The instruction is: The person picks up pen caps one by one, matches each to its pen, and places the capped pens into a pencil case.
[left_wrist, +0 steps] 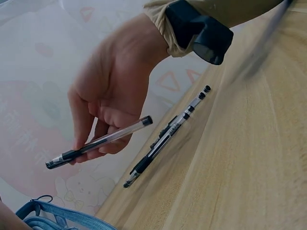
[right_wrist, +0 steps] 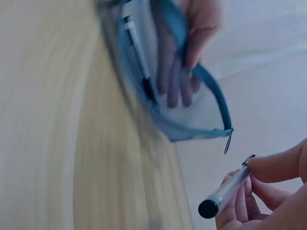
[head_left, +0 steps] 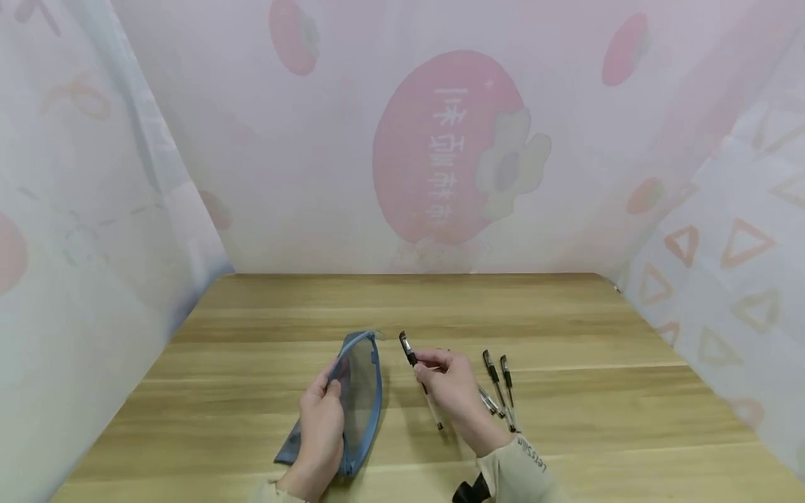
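My left hand [head_left: 321,423] grips one side of a blue zip pencil pouch [head_left: 376,402], thumb over the rim and fingers behind its see-through wall. The pouch gapes open, tilted upright above the table. Inside it, the right wrist view shows a pen [right_wrist: 139,52] lying along the bottom. To the right of the pouch mouth, my right hand [head_left: 454,391] pinches a clear-barrelled gel pen [left_wrist: 108,139] near its black cap. That pen slants, cap end up and toward the pouch, apart from it.
Several similar pens [head_left: 492,370] lie together on the wooden table [head_left: 597,405], just right of and beyond my right wrist. A black wrist camera [head_left: 470,490] sits under the right sleeve. Printed fabric curtains [head_left: 314,175] border the table at the back and both sides.
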`<state>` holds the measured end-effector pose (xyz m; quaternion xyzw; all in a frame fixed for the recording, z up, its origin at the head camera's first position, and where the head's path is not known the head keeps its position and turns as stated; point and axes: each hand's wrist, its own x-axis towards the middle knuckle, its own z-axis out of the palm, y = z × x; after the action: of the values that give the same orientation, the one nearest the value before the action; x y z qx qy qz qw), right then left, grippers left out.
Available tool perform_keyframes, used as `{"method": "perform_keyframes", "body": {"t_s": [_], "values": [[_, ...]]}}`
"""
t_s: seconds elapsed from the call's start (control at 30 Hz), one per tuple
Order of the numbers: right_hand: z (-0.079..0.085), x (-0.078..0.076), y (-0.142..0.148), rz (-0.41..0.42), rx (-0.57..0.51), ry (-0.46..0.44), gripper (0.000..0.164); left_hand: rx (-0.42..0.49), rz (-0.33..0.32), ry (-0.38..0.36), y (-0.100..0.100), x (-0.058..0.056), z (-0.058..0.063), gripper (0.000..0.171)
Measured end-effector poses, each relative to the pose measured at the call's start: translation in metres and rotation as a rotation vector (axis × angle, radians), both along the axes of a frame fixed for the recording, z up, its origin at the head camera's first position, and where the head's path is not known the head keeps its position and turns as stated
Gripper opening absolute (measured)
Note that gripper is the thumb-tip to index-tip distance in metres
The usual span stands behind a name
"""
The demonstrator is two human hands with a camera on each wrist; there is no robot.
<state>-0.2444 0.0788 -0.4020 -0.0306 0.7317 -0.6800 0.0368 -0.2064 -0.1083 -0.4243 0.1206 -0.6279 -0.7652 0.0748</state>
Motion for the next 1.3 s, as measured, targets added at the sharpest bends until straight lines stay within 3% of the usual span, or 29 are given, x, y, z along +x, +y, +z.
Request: {"method": "perform_keyframes", "body": {"t_s": [0.2, 0.37, 0.53, 0.9, 1.3], "values": [[0.004, 0.01, -0.021, -0.11, -0.205, -0.034, 0.024, -0.012, 0.01, -0.005, 0.002, 0.001, 0.002, 0.045], [0.002, 0.015, -0.037, -0.176, -0.289, -0.024, 0.025, -0.007, 0.021, -0.004, 0.004, 0.001, 0.002, 0.045], [-0.006, 0.018, -0.043, -0.201, -0.279, -0.044, 0.025, 0.005, 0.036, -0.006, 0.006, 0.002, 0.003, 0.045], [-0.016, 0.022, -0.048, -0.112, -0.255, -0.04, 0.022, 0.012, 0.039, -0.015, 0.008, 0.002, 0.001, 0.045], [-0.021, 0.022, -0.049, -0.075, -0.205, -0.013, 0.021, 0.014, 0.047, -0.011, 0.008, 0.003, 0.0, 0.045]]}}
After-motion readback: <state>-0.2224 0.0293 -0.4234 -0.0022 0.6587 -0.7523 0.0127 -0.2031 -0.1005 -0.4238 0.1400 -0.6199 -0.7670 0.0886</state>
